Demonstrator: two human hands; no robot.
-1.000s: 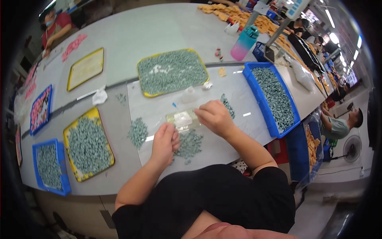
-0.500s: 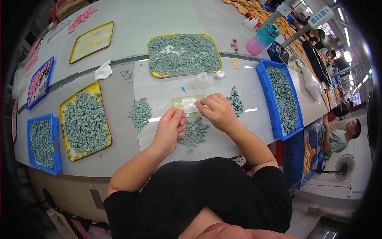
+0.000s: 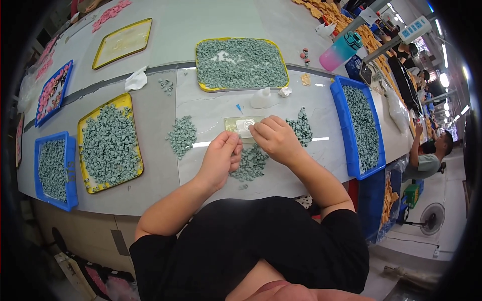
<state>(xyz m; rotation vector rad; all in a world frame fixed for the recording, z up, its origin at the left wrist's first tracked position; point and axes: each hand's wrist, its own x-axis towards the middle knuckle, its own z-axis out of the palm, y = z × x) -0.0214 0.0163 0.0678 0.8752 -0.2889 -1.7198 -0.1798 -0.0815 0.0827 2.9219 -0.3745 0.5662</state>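
My left hand (image 3: 221, 156) is closed, thumb pressed to the fingers, by the left edge of a small clear plate (image 3: 230, 125) with a white patch on it. Over the plate's right end, my right hand (image 3: 276, 139) is pinched closed. What either hand holds is too small to make out. Just under the hands lies a heap of small grey-green pieces (image 3: 249, 164). Similar heaps lie left (image 3: 182, 136) and right (image 3: 303, 128) of the plate. Beyond it are a blue-tipped nozzle (image 3: 239, 108) and a white squeeze bottle (image 3: 260, 98).
Yellow-rimmed trays of green pieces stand at the far middle (image 3: 286, 75) and left (image 3: 137, 108). Blue bins flank the table at right (image 3: 356, 168) and left (image 3: 72, 173). A teal-pink bottle (image 3: 340, 51) stands far right. A crumpled white tissue (image 3: 136, 80) lies left. Another person (image 3: 426, 160) is at right.
The whole view has shifted slightly, so the table appears a little higher and to the right. Both hands stay closed by the plate. The person at right has raised an arm.
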